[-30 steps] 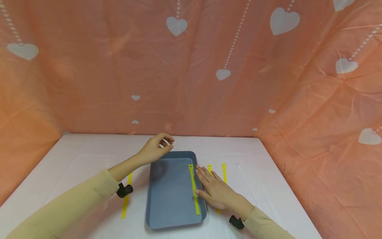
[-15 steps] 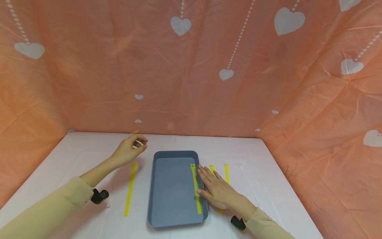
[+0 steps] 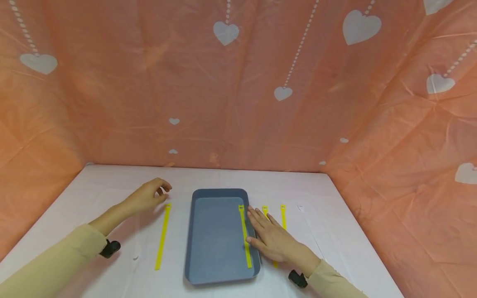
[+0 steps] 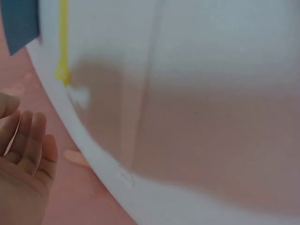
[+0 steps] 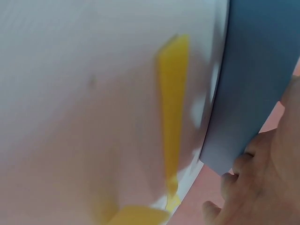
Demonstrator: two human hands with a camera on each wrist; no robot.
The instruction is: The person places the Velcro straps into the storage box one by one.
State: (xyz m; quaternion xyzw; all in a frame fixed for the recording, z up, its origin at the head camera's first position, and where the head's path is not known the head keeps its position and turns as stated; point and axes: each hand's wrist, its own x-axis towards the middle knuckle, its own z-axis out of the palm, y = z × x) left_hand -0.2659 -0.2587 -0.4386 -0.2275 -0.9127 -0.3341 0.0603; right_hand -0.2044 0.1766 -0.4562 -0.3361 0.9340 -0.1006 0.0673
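A grey-blue rectangular tray point(image 3: 216, 231) lies mid-table, with one yellow slotted cable strap point(image 3: 244, 238) lying lengthwise inside near its right wall. My right hand point(image 3: 273, 239) rests at the tray's right rim, fingers straight; in the right wrist view its fingers point(image 5: 243, 164) lie along the tray wall point(image 5: 253, 79). Holding nothing, my left hand point(image 3: 147, 195) hovers left of the tray, fingers loosely bent. Just below it lies another yellow strap point(image 3: 162, 238), whose slotted head point(image 4: 63, 74) shows in the left wrist view.
Right of the tray lie two more yellow straps, one partly under my right hand point(image 3: 265, 210) and one beside it point(image 3: 283, 217). Farther right is a thin white strap point(image 3: 313, 234). A faint white strap point(image 4: 136, 112) lies at the left. A pink curtain point(image 3: 231, 103) stands behind the table.
My left hand has moved left from over the tray's far edge, past the left yellow strap, and slightly lower. The right hand keeps its place at the rim.
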